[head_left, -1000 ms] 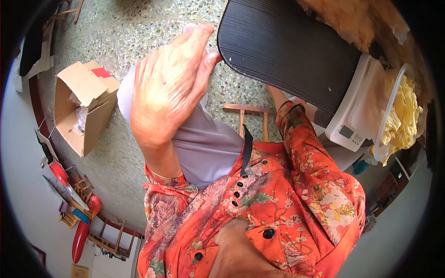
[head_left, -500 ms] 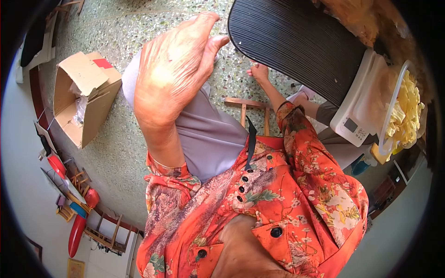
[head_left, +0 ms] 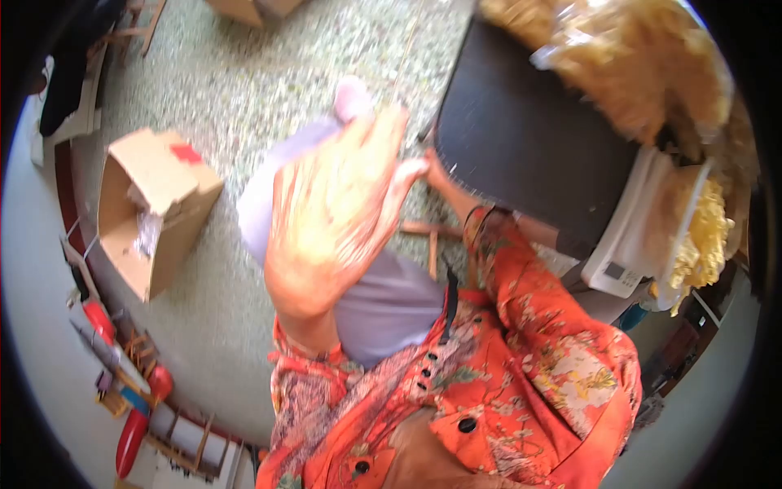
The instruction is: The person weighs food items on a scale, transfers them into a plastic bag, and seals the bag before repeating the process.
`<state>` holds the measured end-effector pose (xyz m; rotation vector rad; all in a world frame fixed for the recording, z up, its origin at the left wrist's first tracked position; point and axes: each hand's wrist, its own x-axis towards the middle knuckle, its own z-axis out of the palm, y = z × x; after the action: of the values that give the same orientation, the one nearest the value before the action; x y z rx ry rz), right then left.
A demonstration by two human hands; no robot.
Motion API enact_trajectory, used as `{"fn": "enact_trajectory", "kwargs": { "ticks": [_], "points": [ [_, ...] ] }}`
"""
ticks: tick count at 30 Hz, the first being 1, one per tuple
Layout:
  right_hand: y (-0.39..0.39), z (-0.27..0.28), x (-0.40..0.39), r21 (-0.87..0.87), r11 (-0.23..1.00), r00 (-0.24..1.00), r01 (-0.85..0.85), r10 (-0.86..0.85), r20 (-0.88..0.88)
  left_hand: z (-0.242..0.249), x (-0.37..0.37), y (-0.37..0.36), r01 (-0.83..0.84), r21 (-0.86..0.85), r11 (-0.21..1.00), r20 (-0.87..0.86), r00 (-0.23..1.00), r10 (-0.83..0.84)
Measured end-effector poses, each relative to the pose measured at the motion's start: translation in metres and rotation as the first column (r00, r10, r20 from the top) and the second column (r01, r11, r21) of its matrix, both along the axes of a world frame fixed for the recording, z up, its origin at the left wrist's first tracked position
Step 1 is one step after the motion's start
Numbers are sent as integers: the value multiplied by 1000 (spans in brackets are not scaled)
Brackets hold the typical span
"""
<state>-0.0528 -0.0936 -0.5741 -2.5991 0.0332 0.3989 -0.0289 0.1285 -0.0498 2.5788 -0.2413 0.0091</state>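
My left hand (head_left: 338, 200) is raised over my knee, back up, its fingers stretched out and the thumb apart. Nothing shows in it. Beside the near left edge of a black board (head_left: 529, 122) is my right hand (head_left: 436, 169), small and blurred. Its fingers cannot be made out, nor whether it touches the board. A white scale (head_left: 612, 273) with a small display stands along the board's right end. Next to the scale, a clear plastic container (head_left: 688, 220) holds crumpled yellow pieces (head_left: 707, 236).
Clear bags of yellowish pieces (head_left: 643, 65) lie at the upper right. An open cardboard box (head_left: 183, 216) with clear plastic inside stands on the speckled floor (head_left: 220, 285) at left. Part of another box (head_left: 252, 8) shows at the top. A wooden stool (head_left: 432, 240) is between my legs.
The view has shifted, and most things appear lower in it. My left hand's fingers look straighter. My right hand appears lower and closer to the board's edge. A pink shoe tip now shows beyond my left hand.
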Motion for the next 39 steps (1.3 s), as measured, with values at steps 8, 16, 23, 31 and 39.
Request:
{"fn": "enact_trajectory", "kwargs": {
  "ticks": [8, 16, 23, 31, 39],
  "points": [
    [2, 37, -19, 93, 982, 963, 165, -140, -228, -21, 4, -11, 133, 33, 991, -146, 981, -127],
    [-13, 179, -54, 471, 647, 637, 600, -31, -770, -73, 30, -38, 340, 122, 932, -417, 870, -263],
    [-49, 341, -48, 675, 687, 690, 270, 351, -633, -101, 58, -66, 506, 209, 837, -597, 744, -301],
    [-143, 426, -76, 819, 312, 854, 481, 43, -518, -161, 84, -97, 661, 117, 741, -588, 648, -485],
    [-205, 490, -86, 888, -257, 849, 381, -283, -446, -135, 80, -133, 680, 126, 722, -711, 570, -413]
  ]
}}
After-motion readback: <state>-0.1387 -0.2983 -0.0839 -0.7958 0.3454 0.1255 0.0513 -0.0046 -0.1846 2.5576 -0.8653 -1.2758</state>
